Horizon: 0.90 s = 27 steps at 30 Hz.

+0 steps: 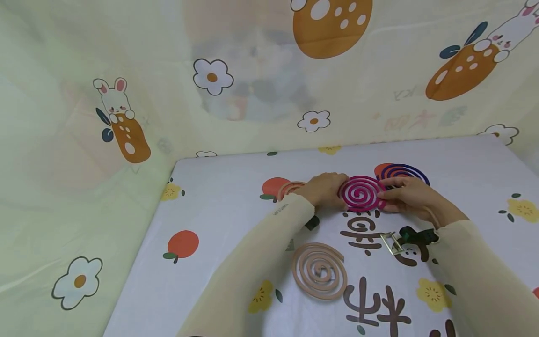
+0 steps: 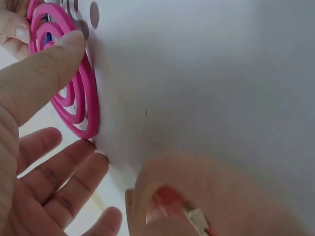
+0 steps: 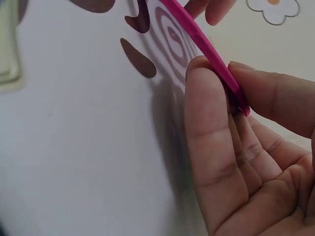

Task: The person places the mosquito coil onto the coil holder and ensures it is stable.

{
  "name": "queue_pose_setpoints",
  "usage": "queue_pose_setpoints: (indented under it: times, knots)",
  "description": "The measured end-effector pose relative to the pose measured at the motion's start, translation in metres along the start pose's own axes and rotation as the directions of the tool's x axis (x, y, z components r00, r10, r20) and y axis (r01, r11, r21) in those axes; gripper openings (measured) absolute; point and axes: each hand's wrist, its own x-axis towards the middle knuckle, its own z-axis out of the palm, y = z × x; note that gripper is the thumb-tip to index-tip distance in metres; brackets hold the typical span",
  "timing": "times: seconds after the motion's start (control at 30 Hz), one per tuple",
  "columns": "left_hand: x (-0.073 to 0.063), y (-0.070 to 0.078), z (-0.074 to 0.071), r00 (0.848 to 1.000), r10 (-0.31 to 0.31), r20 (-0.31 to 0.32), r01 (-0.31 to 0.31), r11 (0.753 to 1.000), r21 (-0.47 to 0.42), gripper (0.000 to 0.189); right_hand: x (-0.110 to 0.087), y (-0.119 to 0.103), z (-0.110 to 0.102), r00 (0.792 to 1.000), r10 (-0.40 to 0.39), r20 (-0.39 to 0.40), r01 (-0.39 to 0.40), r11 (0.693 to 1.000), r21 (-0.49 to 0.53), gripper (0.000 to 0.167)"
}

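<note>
Pictured from the head camera: a pink spiral coil (image 1: pixel 361 193) held between two hands above a white printed tablecloth (image 1: pixel 236 196), at about 12 o'clock from the table's centre. Left hand (image 1: pixel 324 188) gripping the coil's 9 o'clock edge, thumb (image 2: pixel 47 73) pressed on the outer ring, other fingers (image 2: pixel 59 182) spread loosely beneath. Right hand (image 1: pixel 410 196) pinching the 3 o'clock edge, rim caught between thumb (image 3: pixel 216 147) and forefinger (image 3: pixel 280 98).

Judged by the layout, separation of the paired coils only partly done: a beige coil (image 1: pixel 320 270) lying flat and alone at 6 o'clock, a purple coil (image 1: pixel 404 172) resting just behind the right hand at 1 o'clock, a second beige coil (image 1: pixel 288 188) peeking out behind the left wrist at 10 o'clock. Pink coil apparently a double spiral not yet pulled apart, though impossible to confirm.

Hard to make out: the small metal stand (image 1: pixel 391 242) and dark object (image 1: pixel 414 235) near the right wrist, partly cut off by the sleeve. Blurred beige shape in the left wrist view unidentifiable. Much of the purple coil hidden by fingers.
</note>
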Motion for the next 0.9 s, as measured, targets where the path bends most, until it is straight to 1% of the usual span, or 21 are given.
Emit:
queue_pose_setpoints:
  times: [0.1, 0.23, 0.37, 0.47, 0.53, 0.63, 0.7, 0.8, 0.9]
  knots:
    - [0.0, 0.004, 0.001, 1.0, 0.03, 0.005, -0.03, 1.0, 0.0, 0.068, -0.007, 0.006, -0.005, 1.0, -0.003, -0.011, 0.003, 0.999, 0.049, 0.063]
    - [0.001, 0.011, 0.002, 0.998, 0.068, 0.003, -0.068, 0.997, 0.035, 0.071, -0.017, 0.014, -0.01, 1.0, -0.006, -0.014, 0.008, 0.991, 0.135, 0.042]
    - [0.004, 0.02, 0.004, 0.995, 0.102, 0.018, -0.103, 0.993, 0.063, 0.073, -0.026, 0.023, -0.017, 1.0, -0.004, -0.015, 0.007, 0.987, 0.16, 0.03]
    - [0.006, 0.025, 0.006, 0.991, 0.131, 0.031, -0.133, 0.988, 0.083, 0.073, -0.033, 0.029, -0.021, 1.0, -0.001, -0.023, 0.004, 0.99, 0.144, 0.028]
    - [0.007, 0.029, 0.008, 0.988, 0.151, 0.033, -0.154, 0.983, 0.1, 0.072, -0.037, 0.033, -0.024, 0.999, 0.002, -0.033, 0.002, 0.992, 0.123, 0.033]
    - [0.008, 0.035, 0.01, 0.984, 0.174, 0.034, -0.177, 0.977, 0.119, 0.07, -0.044, 0.038, -0.026, 0.999, 0.004, -0.05, 0.001, 0.996, 0.088, 0.044]
    - [0.008, 0.04, 0.012, 0.981, 0.19, 0.036, -0.193, 0.974, 0.122, 0.069, -0.049, 0.042, -0.028, 0.998, 0.008, -0.059, -0.003, 0.997, 0.08, 0.046]
    - [0.008, 0.047, 0.014, 0.975, 0.219, 0.049, -0.223, 0.968, 0.118, 0.067, -0.056, 0.048, -0.03, 0.997, 0.004, -0.073, 0.001, 0.997, 0.079, 0.04]
    - [0.008, 0.053, 0.016, 0.973, 0.222, 0.058, -0.227, 0.969, 0.1, 0.068, -0.062, 0.054, -0.031, 0.996, -0.012, -0.09, 0.019, 0.998, 0.068, 0.033]
